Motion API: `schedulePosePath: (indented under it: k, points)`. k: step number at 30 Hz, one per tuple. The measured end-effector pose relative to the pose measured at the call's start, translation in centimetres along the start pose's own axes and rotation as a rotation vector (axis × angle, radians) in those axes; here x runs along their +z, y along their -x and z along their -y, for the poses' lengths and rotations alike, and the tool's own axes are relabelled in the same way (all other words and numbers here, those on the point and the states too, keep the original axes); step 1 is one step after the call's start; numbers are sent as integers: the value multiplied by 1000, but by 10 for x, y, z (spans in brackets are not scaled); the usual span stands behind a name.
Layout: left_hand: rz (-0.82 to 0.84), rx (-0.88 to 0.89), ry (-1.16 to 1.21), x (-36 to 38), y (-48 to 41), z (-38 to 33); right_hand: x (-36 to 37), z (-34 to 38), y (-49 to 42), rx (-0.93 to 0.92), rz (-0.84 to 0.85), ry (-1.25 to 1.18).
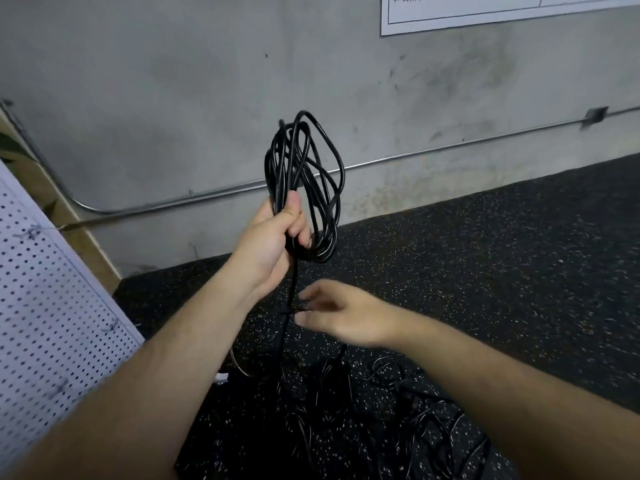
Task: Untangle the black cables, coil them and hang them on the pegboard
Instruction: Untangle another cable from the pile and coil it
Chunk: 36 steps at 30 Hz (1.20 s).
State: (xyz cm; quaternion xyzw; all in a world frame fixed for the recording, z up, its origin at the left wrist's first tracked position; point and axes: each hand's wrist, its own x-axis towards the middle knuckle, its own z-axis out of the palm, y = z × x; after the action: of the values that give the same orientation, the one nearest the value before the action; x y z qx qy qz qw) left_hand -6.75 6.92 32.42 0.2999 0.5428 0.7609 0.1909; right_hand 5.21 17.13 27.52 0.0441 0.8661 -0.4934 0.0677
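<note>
black cable coil point(277, 168) gripped in left hand point(273, 244), right hand point(339, 313) blurred by hanging strand point(293, 285), grip unclear

At the frame's centre the left hand point(273, 233) grips a coil of black cable point(304, 181), raised before the grey wall point(173, 98). One strand point(293, 285) hangs from it to a tangle point(346, 393) on the speckled floor point(519, 254) (lower centre). The right hand point(341, 317), blurred, meets that strand. A white pegboard point(45, 306) fills the left edge.
</note>
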Motion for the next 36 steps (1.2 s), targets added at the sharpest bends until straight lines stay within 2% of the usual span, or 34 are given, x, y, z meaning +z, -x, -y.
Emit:
schedulePosePath:
  k: [3, 6, 9, 12, 14, 17, 21, 25, 28, 31, 33, 36]
  points:
    - [6, -4, -68, -3, 4, -3, 14, 3, -9, -111, -39, 71]
    - [-6, -22, -129, -10, 10, -5, 0, -2, -14, -77, -126, 298]
    - [-46, -36, -146, -18, 13, -10, -29, -29, -17, 90, -214, 439]
    - [-89, -28, -101, -26, 11, -14, -57, -65, -17, 360, -289, 461]
    - [-103, -22, -69, -26, 10, -10, -66, -77, -15, 459, -330, 504]
    - [-102, -8, -19, -16, 8, -1, -54, -71, -17, 379, -331, 486]
    - [-90, 31, 32, 1, 3, 5, -13, -36, -21, 1, -152, 42]
    - [-116, 67, 44, 9, 0, 9, 10, -28, -32, -132, -109, -150]
    - [-152, 76, 47, 6, -1, 7, 7, -33, -29, -89, -31, -89]
    - [-194, 89, 73, -6, -4, -3, 3, -54, -24, 77, 55, 318]
    - [-200, 78, 63, -16, -5, -10, -4, -68, -23, 213, 0, 419]
    - [-147, 17, 75, -28, -2, -15, -32, -75, -26, 279, -214, 294]
